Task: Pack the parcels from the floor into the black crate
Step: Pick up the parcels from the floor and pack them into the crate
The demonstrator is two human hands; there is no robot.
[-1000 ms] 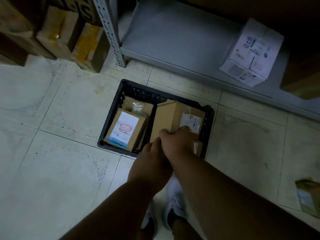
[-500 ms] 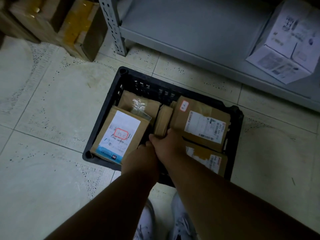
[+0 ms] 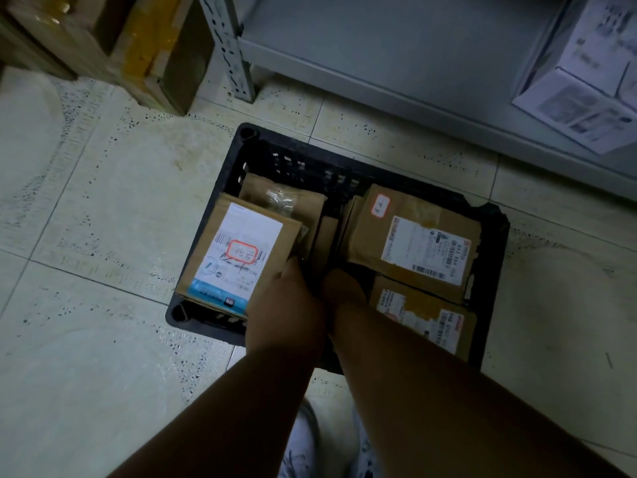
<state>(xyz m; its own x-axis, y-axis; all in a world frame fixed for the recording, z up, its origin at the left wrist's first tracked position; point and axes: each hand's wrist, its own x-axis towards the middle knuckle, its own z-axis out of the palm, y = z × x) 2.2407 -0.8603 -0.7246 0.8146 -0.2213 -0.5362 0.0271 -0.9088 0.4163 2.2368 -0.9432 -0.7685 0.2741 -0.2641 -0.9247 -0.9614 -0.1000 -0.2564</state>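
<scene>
- Down at the near edge of the black crate (image 3: 489, 305), my left hand (image 3: 286, 315) and right hand (image 3: 344, 291) reach into the middle gap; I cannot tell what either grips.
- I judge the slim upright parcel (image 3: 325, 243) there needs pressing straight down, not sideways.
- Farther in, the red-stamped parcel (image 3: 238, 253) leans at the left edge and the large labelled parcel (image 3: 413, 243) lies by the right edge; I should avoid dragging them.

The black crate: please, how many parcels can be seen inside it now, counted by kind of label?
Inside the black crate:
Parcels with a white shipping label: 3
Brown parcels showing no label: 2
Total: 5 visible; more may be hidden beneath.
</scene>
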